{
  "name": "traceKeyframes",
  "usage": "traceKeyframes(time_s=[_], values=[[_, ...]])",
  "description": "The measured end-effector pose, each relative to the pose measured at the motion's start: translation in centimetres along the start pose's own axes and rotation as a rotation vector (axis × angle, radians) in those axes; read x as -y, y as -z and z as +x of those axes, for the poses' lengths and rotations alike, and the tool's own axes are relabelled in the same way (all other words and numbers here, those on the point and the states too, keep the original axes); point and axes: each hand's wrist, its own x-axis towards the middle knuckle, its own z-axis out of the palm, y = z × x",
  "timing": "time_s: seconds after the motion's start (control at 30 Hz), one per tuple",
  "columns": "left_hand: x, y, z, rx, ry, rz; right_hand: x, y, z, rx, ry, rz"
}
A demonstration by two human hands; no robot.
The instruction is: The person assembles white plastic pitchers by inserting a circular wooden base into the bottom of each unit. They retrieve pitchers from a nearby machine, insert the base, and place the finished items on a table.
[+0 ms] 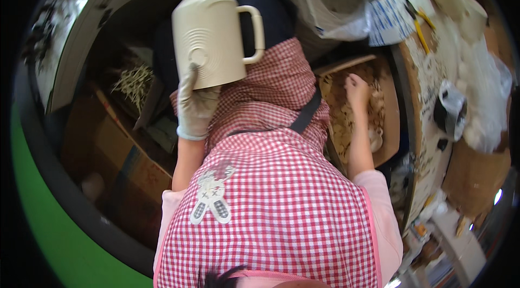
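A cream vacuum jug (208,39) with a side handle and a ringed pattern is tilted slightly at the upper left. My left hand (195,106), in a pale glove, grips it by its lower end, thumb on the front and the other fingers mostly hidden beneath. Bare and reaching to the right, my right hand (357,92) is over an open cardboard box (391,120) with its fingers curled together. Whether anything is between those fingers is too small to tell. Many small cream plastic pieces (341,120) lie loose in that box, below and beside the hand.
Along the right runs a worn workbench (418,79) with yellow-handled pliers (421,36) and clear plastic bags (485,98). A bag-lined container (336,25) stands ahead. On the left are thin pale sticks (134,83) in a box and a larger cardboard box (103,136).
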Motion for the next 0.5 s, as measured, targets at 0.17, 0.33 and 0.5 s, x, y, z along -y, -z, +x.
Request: traceKeyframes(time_s=[0.17,0.33,0.5], values=[[0.3,-1.2,-0.5,0.029,0.010,0.049,15.6,3.8,-4.6,0.392,0.271,0.790],[-0.3,-2.5,-1.6,0.080,-0.051,0.214,28.8,0.1,-9.5,1.155,0.370,0.987],[-0.9,-2.9,-2.2,0.039,-0.231,0.379,32.8,-2.5,-11.8,0.916,0.395,0.786]])
